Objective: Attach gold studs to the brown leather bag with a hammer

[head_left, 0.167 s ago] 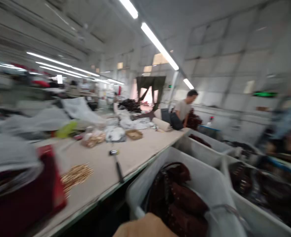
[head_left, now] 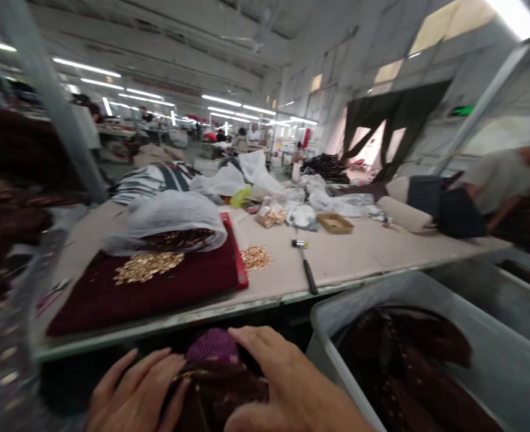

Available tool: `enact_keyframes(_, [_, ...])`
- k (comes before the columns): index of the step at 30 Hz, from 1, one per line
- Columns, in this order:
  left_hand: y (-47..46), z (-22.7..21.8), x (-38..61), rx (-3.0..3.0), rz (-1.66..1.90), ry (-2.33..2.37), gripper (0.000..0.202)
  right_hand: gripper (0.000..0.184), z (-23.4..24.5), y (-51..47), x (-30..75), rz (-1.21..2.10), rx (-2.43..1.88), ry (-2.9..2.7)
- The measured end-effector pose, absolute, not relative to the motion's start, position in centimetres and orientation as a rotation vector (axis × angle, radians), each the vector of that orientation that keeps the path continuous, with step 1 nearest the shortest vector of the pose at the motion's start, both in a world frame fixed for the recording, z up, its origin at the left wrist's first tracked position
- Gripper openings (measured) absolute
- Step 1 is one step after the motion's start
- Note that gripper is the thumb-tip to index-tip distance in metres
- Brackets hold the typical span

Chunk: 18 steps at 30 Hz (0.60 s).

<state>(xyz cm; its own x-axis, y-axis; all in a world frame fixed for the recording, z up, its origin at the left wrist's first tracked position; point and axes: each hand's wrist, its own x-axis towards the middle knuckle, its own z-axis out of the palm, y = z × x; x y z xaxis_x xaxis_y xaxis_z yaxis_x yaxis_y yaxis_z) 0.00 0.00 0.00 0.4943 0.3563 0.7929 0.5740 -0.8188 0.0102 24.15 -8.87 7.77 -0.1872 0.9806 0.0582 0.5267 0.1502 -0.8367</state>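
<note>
In front of the table's near edge, low in the head view, my two hands are on a dark brown bag-like piece with gold-coloured metal along its edge. My left hand grips its left side, with its thumb side against the brown material. My right hand is closed around the right side. Between the hands, a purple patterned cloth shows just beyond the brown piece; whether it is a part of it I cannot tell. The lower part of the piece is cut off by the frame.
On the table lie a maroon pad, gold metal pieces, a hammer and a shallow box. A grey bin with brown goods stands right. A metal post rises left. A person bends at right.
The view has swung left, so the table and bin now lie farther right. Both hands and the brown piece have come into view; only part of one hand showed before.
</note>
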Motion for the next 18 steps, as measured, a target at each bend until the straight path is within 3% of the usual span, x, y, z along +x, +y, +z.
enact_keyframes(2, [-1.2,0.0,-1.1,-2.491,-1.205,-0.907,0.013,0.102,6.4,-7.4,21.9,0.931,-1.500,-1.945])
enact_keyframes(4, [-1.8,0.1,-0.8,-2.500,-1.272,-0.970,0.011,0.094,4.9,-6.6,20.5,0.921,-1.543,-2.019])
enact_keyframes(8, [-2.3,-0.8,-0.7,-2.519,-1.325,-0.966,0.016,0.027,2.3,-6.1,19.4,0.925,-1.544,-2.068])
enact_keyframes(10, [-2.7,-1.4,-1.4,-2.554,-1.270,-0.955,0.023,0.012,1.5,-6.0,19.3,0.955,-1.530,-2.049])
enact_keyframes(13, [-2.8,-1.8,-2.5,-2.600,-1.222,-0.924,0.031,0.017,1.2,-5.8,19.2,0.976,-1.503,-2.023])
enact_keyframes(18, [-0.7,0.5,-2.1,-2.559,-1.279,-0.835,0.027,0.042,3.2,-4.6,20.3,0.819,-1.365,-2.033])
